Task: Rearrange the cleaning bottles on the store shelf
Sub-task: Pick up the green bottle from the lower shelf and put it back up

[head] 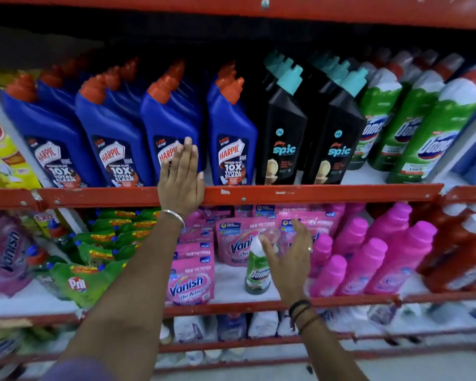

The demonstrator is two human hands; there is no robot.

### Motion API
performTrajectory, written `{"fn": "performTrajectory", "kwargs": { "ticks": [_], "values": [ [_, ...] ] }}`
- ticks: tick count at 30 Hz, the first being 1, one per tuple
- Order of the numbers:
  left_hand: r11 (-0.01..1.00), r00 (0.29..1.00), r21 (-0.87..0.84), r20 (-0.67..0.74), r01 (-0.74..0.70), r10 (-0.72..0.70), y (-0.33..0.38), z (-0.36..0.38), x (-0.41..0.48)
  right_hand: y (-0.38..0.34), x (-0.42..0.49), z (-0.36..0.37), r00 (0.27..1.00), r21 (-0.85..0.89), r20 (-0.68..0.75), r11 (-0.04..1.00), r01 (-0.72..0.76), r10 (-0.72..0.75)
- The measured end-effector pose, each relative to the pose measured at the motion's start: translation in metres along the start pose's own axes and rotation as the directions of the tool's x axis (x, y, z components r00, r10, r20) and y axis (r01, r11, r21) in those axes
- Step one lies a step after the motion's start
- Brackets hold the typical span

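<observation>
Red steel shelving (pixel 259 194) holds cleaning stock on several tiers. One green Domex bottle (pixel 257 266) stands alone on the lower tier, between Vanish pouches (pixel 190 281) and pink bottles (pixel 368 257) (its matching row (pixel 412 125) sits upper right). Right hand (pixel 287 257), fingers spread, is just beside it, grasping nothing. Left hand (pixel 181 178) rests flat against a Harpic bottle (pixel 168 133). Grip the body firmly; lift vertically.

Harpic bottles (pixel 116 138) at 10 o'clock on upper shelf (pixel 313 194), Spic bottles (pixel 311 133) beside them at 1 o'clock, 1 Domex bottle (pixel 257 268) on lower shelf (pixel 231 284) at 6 o'clock
</observation>
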State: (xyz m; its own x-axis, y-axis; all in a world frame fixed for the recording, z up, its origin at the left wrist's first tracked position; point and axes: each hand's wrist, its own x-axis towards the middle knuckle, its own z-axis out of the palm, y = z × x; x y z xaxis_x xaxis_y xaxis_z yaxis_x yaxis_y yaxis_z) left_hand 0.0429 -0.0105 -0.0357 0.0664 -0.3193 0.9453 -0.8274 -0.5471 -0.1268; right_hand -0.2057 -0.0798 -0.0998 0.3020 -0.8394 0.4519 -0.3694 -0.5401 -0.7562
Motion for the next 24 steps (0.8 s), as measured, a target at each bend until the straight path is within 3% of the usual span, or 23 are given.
{"fn": "performTrajectory", "kwargs": {
  "ticks": [5, 12, 17, 24],
  "values": [
    [1.0, 1.0, -0.001, -0.003, -0.01, 0.01, -0.001, 0.003, -0.002, 0.044, -0.031, 0.035, 0.958, -0.035, 0.17, 0.973, -0.228, 0.231],
    [1.0, 1.0, -0.019, -0.015, -0.017, 0.017, -0.001, 0.002, -0.001, 0.053, -0.037, 0.062, 0.93, 0.05, 0.156, 0.938, -0.344, 0.333],
    [1.0, 1.0, -0.022, -0.012, -0.009, 0.008, -0.001, 0.002, 0.002, 0.049, -0.022, 0.045, 0.944, 0.027, 0.135, 0.952, -0.306, 0.3],
    [1.0, 1.0, 0.0, -0.009, -0.004, 0.004, 0.002, 0.001, 0.006, -0.012, 0.038, -0.047, 0.994, 0.1, -0.078, 0.993, -0.069, 0.077]
  ]
}}
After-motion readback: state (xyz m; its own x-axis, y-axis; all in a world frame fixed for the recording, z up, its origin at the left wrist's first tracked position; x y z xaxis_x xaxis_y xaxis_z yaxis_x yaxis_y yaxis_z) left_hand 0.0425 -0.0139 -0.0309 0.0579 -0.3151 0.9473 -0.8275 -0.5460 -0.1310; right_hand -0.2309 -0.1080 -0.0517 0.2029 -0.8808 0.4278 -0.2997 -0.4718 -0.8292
